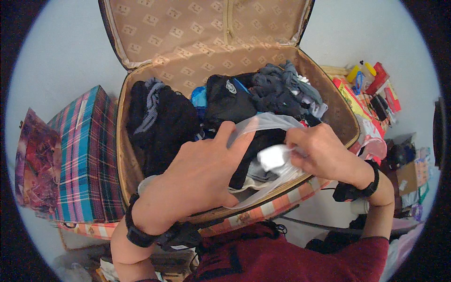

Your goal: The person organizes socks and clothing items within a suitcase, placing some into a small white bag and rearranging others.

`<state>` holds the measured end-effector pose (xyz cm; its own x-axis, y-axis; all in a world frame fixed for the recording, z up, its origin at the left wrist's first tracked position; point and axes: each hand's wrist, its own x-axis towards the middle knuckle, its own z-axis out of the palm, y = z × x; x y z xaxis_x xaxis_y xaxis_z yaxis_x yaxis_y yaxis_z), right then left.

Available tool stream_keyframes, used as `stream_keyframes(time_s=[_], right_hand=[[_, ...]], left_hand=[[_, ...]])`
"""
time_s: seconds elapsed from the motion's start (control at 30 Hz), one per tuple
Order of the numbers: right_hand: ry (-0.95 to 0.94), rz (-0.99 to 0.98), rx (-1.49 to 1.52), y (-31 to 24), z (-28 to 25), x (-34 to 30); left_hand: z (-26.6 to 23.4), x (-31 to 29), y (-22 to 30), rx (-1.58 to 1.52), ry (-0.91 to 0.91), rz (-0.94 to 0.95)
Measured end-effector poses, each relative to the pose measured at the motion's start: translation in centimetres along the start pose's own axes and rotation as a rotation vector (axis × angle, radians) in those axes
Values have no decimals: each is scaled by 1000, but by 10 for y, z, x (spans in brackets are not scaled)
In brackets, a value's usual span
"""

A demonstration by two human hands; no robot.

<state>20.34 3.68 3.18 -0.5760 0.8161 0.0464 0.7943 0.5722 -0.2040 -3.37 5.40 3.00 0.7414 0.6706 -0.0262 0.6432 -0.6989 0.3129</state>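
A clear plastic bag (270, 118) is spread over the front of an open suitcase (123, 164). My left hand (199, 162) grips the left side of the bag's mouth, its thumb and fingers held wide along the rim. At the bag's right side, my right hand (317, 149) is closed, its fingers bent and slightly blurred. A small bright white item (272, 158) shows at those fingertips, over the bag's mouth; its kind is washed out by glare. Dark and grey cloth is visible inside and behind the bag.
Black clothes (169, 122), a black garment with a pale emblem (229, 99) and crumpled grey clothes (282, 89) fill the suitcase. Its patterned lid (183, 23) stands raised behind. A plaid bag (84, 160) sits at left; small items and red packaging (377, 79) lie at right.
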Motion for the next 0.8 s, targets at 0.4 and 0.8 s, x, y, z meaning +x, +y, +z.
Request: stream_keyframes(time_s=[0.4, 0.8], right_hand=[[306, 9, -163, 2, 14, -14], [576, -47, -201, 16, 12, -22]], left_hand=[[3, 3, 6, -32, 75, 60], [14, 11, 10, 18, 218, 110]])
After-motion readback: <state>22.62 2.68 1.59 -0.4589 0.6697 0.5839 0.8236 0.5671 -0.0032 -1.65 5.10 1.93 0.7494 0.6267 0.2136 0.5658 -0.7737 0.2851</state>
